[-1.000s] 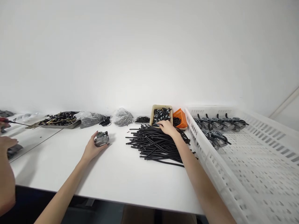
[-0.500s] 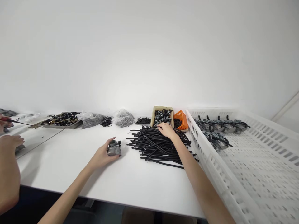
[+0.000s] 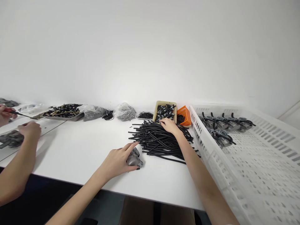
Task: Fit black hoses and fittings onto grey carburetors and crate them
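Observation:
My left hand is closed around a small grey metal carburetor, low over the white table just left of the black hoses. The hand covers part of the carburetor. My right hand is at the far edge of the pile of black rubber hoses, against the front of a cream bin. Its fingers are bent together at the tips; what they pinch, if anything, is hidden. Inside the bin are small black and grey parts.
A large white perforated crate at right holds several carburetors with black hoses. An orange basket adjoins the cream bin. Bags of small parts and a metal tray line the wall. At left, a co-worker's hands handle a screwdriver and carburetor.
My left hand has brought the carburetor to the right and nearer me, turning it. My right hand stays by the cream bin. The co-worker's hand and carburetor have shifted; the view has moved slightly.

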Demonstrator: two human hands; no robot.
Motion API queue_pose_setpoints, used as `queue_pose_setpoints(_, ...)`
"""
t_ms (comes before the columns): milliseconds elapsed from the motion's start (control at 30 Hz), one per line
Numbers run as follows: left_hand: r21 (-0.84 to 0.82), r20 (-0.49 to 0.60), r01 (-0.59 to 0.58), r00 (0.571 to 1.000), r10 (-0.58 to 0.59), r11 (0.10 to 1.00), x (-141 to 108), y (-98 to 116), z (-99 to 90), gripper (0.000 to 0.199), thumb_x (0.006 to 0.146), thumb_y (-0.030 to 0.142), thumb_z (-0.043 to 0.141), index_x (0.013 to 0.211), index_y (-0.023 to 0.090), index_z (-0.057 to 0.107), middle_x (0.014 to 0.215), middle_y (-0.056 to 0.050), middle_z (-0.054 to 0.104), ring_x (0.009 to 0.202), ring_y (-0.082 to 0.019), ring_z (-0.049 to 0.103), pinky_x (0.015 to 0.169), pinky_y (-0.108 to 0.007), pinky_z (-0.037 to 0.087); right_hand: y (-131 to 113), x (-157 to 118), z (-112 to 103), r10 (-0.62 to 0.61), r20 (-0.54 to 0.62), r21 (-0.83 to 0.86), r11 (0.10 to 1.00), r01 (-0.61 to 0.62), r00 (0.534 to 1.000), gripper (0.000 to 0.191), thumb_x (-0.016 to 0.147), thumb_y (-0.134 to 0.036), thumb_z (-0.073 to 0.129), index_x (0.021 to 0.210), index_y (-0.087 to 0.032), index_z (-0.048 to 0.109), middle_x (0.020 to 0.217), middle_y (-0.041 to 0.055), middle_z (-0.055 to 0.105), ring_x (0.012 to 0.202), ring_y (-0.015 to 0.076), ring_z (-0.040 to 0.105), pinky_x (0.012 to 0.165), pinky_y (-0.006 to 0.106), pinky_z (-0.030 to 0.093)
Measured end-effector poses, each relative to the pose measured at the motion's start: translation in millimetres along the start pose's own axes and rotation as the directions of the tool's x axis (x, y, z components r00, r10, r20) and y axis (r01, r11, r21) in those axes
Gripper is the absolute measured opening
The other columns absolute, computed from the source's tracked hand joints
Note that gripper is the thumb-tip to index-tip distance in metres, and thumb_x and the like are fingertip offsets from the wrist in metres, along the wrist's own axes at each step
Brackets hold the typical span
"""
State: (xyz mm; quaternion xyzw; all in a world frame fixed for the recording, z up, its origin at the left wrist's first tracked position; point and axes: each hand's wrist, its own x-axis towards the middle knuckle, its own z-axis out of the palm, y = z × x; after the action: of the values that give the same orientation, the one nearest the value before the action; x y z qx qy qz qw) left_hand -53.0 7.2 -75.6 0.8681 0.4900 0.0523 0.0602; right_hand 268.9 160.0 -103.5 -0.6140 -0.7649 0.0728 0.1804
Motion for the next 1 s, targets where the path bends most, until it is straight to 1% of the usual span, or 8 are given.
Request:
queue_pose_setpoints(267, -0.432, 0.107, 0.135, 0.989, -0.098, 0.892, -9.9, -40.6, 14.1, 0.101, 0.081, 0.06, 0.072, 0.162, 0.025, 0.024, 0.156, -0.019, 0.052, 0.133, -0.038, 0.06, 0.101, -0.046, 0.053, 1.7, 0.2, -0.7, -0.018, -0.002, 0.003, 1.0, 0.018, 1.0, 0.038, 0.104, -0.025, 0.044, 0.13, -0.022, 0.072, 0.138, 0.012, 0.069, 0.127, 0.0301, 0.063, 0.108, 0.039, 0.045)
queue_pose_setpoints(433, -0.611, 0.045, 0.128, 0.991, -0.127, 0.782, -8.7, -30.4, 37.2, 0.082, 0.078, 0.044, 0.075, 0.15, 0.021, 0.041, 0.131, -0.016, 0.07, 0.122, -0.036, 0.066, 0.1, -0.047, 0.054, 2.5, 0.1, -0.4, -0.022, -0.002, 0.001, 1.0, 0.022, 1.0, 0.038, 0.104, -0.026, 0.044, 0.129, -0.022, 0.072, 0.135, 0.0123, 0.07, 0.127, 0.0304, 0.063, 0.108, 0.039, 0.045)
queue_pose_setpoints(533, -0.554, -0.088, 0.036, 0.991, -0.102, 0.832, -9.3, -25.6, 45.7, 0.085, 0.074, 0.042, 0.081, 0.148, 0.025, 0.041, 0.142, -0.016, 0.063, 0.126, -0.037, 0.063, 0.105, -0.051, 0.051, 2.5, -0.1, -0.4, -0.022, -0.007, -0.001, 1.0, 0.022, 1.0, 0.037, 0.104, -0.024, 0.045, 0.129, -0.023, 0.073, 0.136, 0.0111, 0.07, 0.128, 0.0292, 0.063, 0.108, 0.038, 0.045)
queue_pose_setpoints(633, -0.338, -0.248, -0.2, 0.962, 0.117, 0.92, -10.7, -28.1, 52.4, 0.085, 0.08, 0.042, 0.08, 0.153, 0.03, 0.037, 0.154, -0.015, 0.054, 0.138, -0.038, 0.054, 0.12, -0.06, 0.035, 2.8, 0.2, -0.2, -0.022, -0.011, -0.003, 1.0, 0.022, 1.0, 0.036, 0.104, -0.024, 0.046, 0.129, -0.023, 0.072, 0.136, 0.011, 0.07, 0.128, 0.0284, 0.063, 0.109, 0.038, 0.045)
queue_pose_setpoints(700, -0.241, -0.276, -0.321, 0.927, 0.253, 0.916, -11.7, -30.5, 57.1, 0.081, 0.086, 0.043, 0.077, 0.155, 0.033, 0.036, 0.158, -0.013, 0.051, 0.144, -0.037, 0.049, 0.126, -0.063, 0.021, 3.3, 0.7, 0.3, -0.02, -0.013, -0.003, 1.0, 0.02, 1.0, 0.036, 0.104, -0.024, 0.046, 0.129, -0.022, 0.072, 0.135, 0.011, 0.07, 0.128, 0.0281, 0.063, 0.109, 0.038, 0.045)
queue_pose_setpoints(767, -0.296, -0.255, -0.336, 0.93, 0.265, 0.894, -13.0, -31.9, 61.7, 0.088, 0.086, 0.049, 0.078, 0.159, 0.035, 0.03, 0.162, -0.013, 0.045, 0.15, -0.038, 0.041, 0.128, -0.064, 0.02, 3.8, 1.2, 1.0, -0.02, -0.013, -0.001, 1.0, 0.02, 1.0, 0.036, 0.104, -0.024, 0.046, 0.129, -0.022, 0.072, 0.135, 0.0112, 0.07, 0.128, 0.0282, 0.063, 0.11, 0.038, 0.044)
queue_pose_setpoints(900, -0.679, -0.114, -0.18, 0.984, 0.14, 0.712, -14.7, -32.5, 67.3, 0.112, 0.08, 0.058, 0.081, 0.165, 0.035, 0.011, 0.173, -0.014, 0.019, 0.155, -0.037, 0.032, 0.126, -0.057, 0.031, 3.9, 1.2, 1.5, -0.02, -0.011, 0.004, 1.0, 0.021, 1.0, 0.036, 0.104, -0.024, 0.046, 0.129, -0.021, 0.072, 0.136, 0.0118, 0.07, 0.129, 0.0284, 0.063, 0.111, 0.039, 0.043)
queue_pose_setpoints(1000, -0.831, -0.006, -0.104, 0.984, 0.178, 0.547, -14.4, -30.9, 67.3, 0.108, 0.077, 0.06, 0.083, 0.163, 0.032, 0.024, 0.17, -0.015, 0.029, 0.152, -0.036, 0.038, 0.126, -0.054, 0.032, 2.7, -0.3, -0.1, -0.019, -0.011, 0.008, 1.0, 0.019, 1.0, 0.036, 0.104, -0.024, 0.046, 0.129, -0.021, 0.072, 0.136, 0.0117, 0.07, 0.13, 0.028, 0.062, 0.111, 0.038, 0.044)
